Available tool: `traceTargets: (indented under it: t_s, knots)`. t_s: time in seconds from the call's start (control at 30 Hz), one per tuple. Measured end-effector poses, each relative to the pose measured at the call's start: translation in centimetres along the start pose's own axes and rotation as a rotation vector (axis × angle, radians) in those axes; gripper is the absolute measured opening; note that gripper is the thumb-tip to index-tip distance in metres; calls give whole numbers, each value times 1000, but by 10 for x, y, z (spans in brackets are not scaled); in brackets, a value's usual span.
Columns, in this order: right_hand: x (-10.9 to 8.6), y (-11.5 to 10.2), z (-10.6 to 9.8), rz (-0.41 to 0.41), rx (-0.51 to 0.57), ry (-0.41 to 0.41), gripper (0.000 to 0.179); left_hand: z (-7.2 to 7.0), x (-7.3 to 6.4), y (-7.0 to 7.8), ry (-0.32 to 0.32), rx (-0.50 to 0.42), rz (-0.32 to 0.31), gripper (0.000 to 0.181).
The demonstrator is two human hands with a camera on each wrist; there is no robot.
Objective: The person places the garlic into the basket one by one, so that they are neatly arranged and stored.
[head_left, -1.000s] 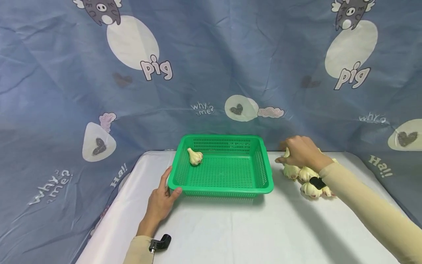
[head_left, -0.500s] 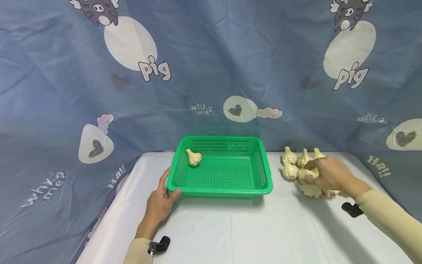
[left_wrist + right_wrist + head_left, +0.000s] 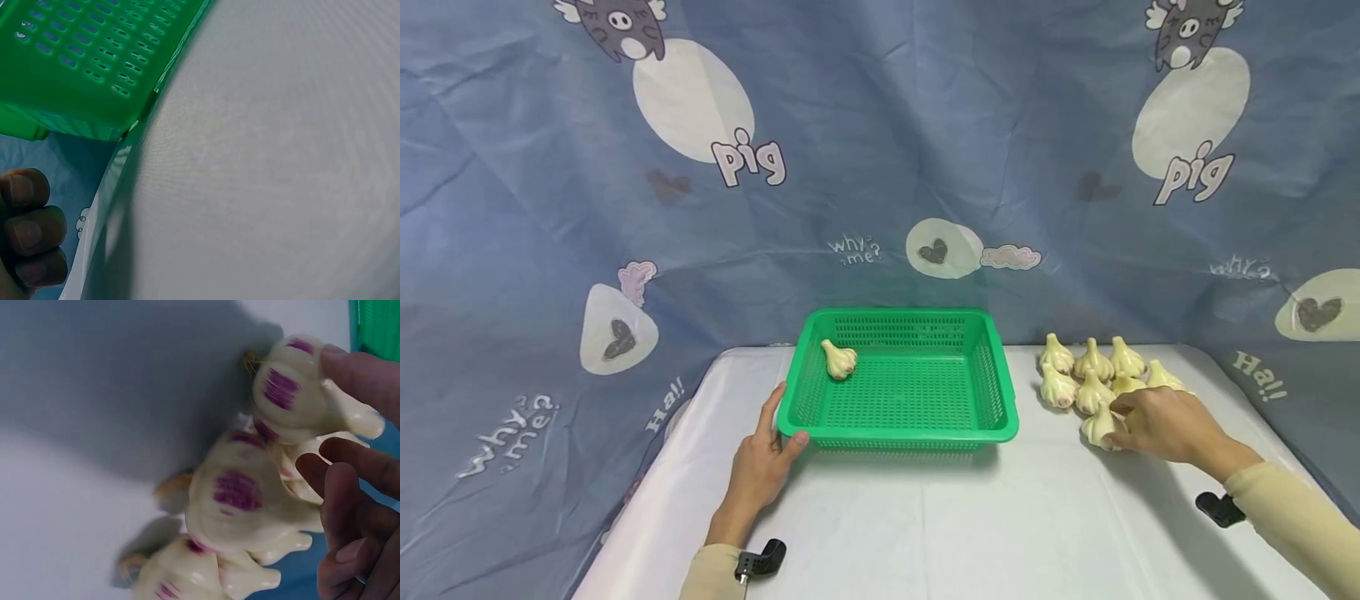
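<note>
On the right part of the table lies a cluster of several pale garlic bulbs (image 3: 1093, 364). My right hand (image 3: 1168, 427) pinches the neck end of the front-left bulb (image 3: 1097, 427), its thumb on one side and its fingertips at the other. Purple patches mark that bulb (image 3: 287, 390) in the right wrist view, and its neck sticks out between thumb and fingers. At the front-left corner of a green basket (image 3: 895, 434) rests my left hand (image 3: 762, 467), thumb by the front rim, index finger stretched along the side. One garlic bulb (image 3: 839, 360) lies inside the basket, back left.
A white cloth (image 3: 925, 525) covers the table. Behind it hangs a blue printed curtain (image 3: 850, 167), which also flanks both sides. In the right wrist view, further bulbs (image 3: 240, 500) lie close beside the pinched one.
My right hand has moved from the back-left bulb over the middle of the cluster to the front bulb, uncovering the back rows. My left hand and the basket have stayed in place.
</note>
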State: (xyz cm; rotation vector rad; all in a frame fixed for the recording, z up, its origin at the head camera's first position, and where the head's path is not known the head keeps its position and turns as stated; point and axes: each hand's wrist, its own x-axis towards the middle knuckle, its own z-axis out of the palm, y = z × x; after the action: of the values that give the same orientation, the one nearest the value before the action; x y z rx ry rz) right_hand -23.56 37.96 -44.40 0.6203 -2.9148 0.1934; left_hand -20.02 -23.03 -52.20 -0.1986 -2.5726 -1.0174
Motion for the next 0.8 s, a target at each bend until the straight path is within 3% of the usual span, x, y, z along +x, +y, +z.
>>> traceTargets:
  t_s: [0.13,0.37,0.8]
  knots:
    - [-3,-3,4,-12,23,7,50,0,1,1,13,-1,14,87]
    - [-5,-7,6,-46,17,11,41,0,2,3,10,1,16,87]
    - [-10,-6,12,-67,2,3,56,1,0,0,8,9,14,87]
